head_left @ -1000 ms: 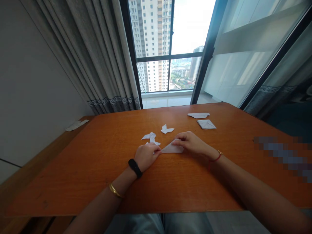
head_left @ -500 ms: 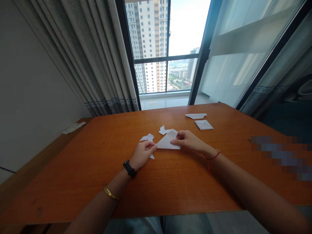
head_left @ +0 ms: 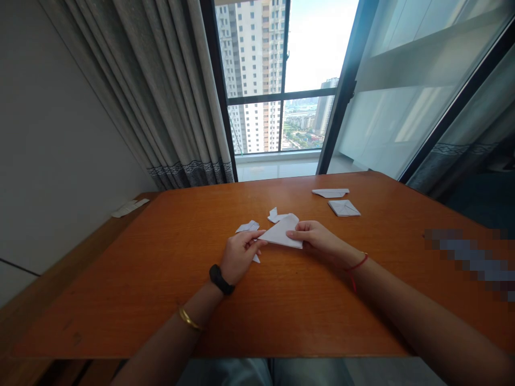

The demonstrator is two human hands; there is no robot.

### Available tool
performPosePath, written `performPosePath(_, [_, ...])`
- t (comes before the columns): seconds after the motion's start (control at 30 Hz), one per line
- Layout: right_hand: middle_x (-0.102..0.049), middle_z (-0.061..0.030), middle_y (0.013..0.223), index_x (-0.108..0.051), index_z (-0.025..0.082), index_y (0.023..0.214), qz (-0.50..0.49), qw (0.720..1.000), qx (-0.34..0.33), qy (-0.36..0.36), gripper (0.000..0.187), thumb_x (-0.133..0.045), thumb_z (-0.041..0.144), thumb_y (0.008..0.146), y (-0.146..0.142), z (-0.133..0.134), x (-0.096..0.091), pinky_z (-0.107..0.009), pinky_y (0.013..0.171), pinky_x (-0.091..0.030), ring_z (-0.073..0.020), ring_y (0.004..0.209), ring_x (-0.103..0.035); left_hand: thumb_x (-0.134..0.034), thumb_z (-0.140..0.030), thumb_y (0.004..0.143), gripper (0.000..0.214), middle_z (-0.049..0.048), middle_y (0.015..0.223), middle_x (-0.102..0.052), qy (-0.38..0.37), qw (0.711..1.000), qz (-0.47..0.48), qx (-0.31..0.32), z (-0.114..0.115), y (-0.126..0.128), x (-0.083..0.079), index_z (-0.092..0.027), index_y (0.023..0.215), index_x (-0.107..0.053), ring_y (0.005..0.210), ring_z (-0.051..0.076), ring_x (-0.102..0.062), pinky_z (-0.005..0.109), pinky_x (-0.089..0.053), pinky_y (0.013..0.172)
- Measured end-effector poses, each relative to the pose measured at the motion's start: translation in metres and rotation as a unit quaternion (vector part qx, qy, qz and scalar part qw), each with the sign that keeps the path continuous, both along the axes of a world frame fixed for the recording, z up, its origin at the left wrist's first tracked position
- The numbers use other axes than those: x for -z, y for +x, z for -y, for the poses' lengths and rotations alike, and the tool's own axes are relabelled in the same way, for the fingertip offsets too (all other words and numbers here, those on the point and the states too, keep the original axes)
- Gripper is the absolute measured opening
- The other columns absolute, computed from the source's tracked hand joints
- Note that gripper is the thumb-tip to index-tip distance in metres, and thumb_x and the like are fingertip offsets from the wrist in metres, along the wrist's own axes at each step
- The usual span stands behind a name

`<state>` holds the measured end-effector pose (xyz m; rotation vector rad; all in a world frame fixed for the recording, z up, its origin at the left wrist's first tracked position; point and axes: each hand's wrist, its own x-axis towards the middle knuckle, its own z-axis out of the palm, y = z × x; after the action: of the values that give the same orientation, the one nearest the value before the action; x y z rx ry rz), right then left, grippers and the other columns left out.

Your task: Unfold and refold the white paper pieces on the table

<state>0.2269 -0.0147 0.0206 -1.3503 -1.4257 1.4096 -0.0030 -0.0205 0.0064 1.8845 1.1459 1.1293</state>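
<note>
Wooden table (head_left: 161,289): orange-brown top; all the paper lies on its far half.
Folded triangle (head_left: 281,234): white paper at the table's middle, raised a little, between both hands.
Small folded pieces: one (head_left: 248,227) just behind the left hand, one (head_left: 276,216) behind the triangle, two more (head_left: 343,207) well apart to the right.
Doing the fold well: I judge it best to match the edges before pressing, then crease outward from the pinned corner.
Right hand (head_left: 317,241): fingers closed on the triangle's right edge, thumb on top.
Left hand (head_left: 239,254): fingertips pinched together on the triangle's left point.
</note>
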Motion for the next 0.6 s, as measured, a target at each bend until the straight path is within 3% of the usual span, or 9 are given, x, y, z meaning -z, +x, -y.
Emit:
performPosePath(0.2, [-0.043,0.0054,0.051,-0.047,0.018,0.059,-0.031,0.999,-0.023,0.007,0.041,-0.072,0.050,0.067,-0.0009,0.0015,0.0009,-0.024,0.045,-0.018,-0.0063,0.046,-0.034,-0.065,-0.029,0.081,0.019,0.0036,0.074,-0.069,0.046,0.999,0.004,-0.004,0.0013,-0.0002,0.0040,-0.020,0.096,-0.073,0.062,0.015,-0.063,0.027,-0.050,0.061])
performPosePath(0.37, [-0.044,0.0055,0.052,-0.047,0.017,0.060,-0.040,0.999,-0.018,0.016,0.041,-0.072,0.050,0.067,-0.0014,0.0006,0.0027,-0.023,0.046,-0.020,-0.0066,0.047,-0.035,-0.068,-0.029,0.079,0.030,0.0027,0.072,-0.069,0.073,0.997,0.002,0.004,0.0003,-0.0008,0.0056,-0.020,0.107,-0.069,0.061,0.014,-0.063,0.026,-0.051,0.062])
performPosePath(0.6, [-0.045,0.0052,0.052,-0.048,0.017,0.060,-0.030,0.999,-0.022,0.010,0.041,-0.073,0.050,0.066,0.0010,-0.0034,0.0069,-0.024,0.046,-0.020,-0.0066,0.046,-0.036,-0.066,-0.026,0.080,0.029,0.0029,0.073,-0.067,0.077,0.996,0.038,0.033,-0.0011,0.0006,0.0100,-0.019,0.108,-0.068,0.058,0.013,-0.063,0.023,-0.051,0.055])
